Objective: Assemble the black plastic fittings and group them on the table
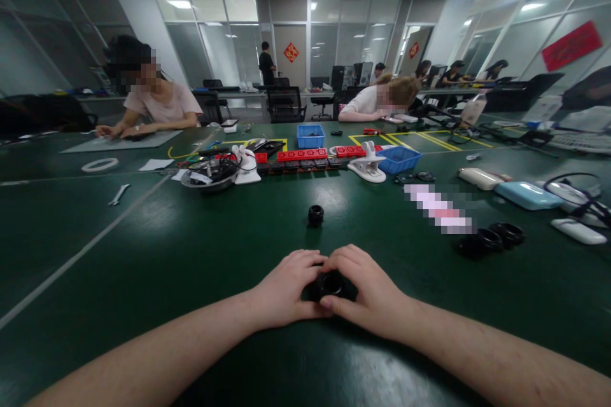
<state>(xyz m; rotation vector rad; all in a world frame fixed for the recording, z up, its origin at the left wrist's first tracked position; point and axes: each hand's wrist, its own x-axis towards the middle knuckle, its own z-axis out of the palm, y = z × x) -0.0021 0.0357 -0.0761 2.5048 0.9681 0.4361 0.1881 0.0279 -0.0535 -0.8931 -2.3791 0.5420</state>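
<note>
A hollow, round black part, like a short ring or collar, rests on the green table in front of me with its opening facing up. My left hand curls round its left side. From the right, my right hand wraps it, thumb in front and fingers behind. Both hands are closed on it, and their fingertips meet at its far and near sides. Just beyond my fingers stands a similar black part, untouched. The exact kind of these parts does not show.
More black rings lie to the right, near a light blue case. Across the middle sit a metal bowl of cables, red power strips, a white clip stand and a blue basket. A wrench lies left. People sit opposite.
</note>
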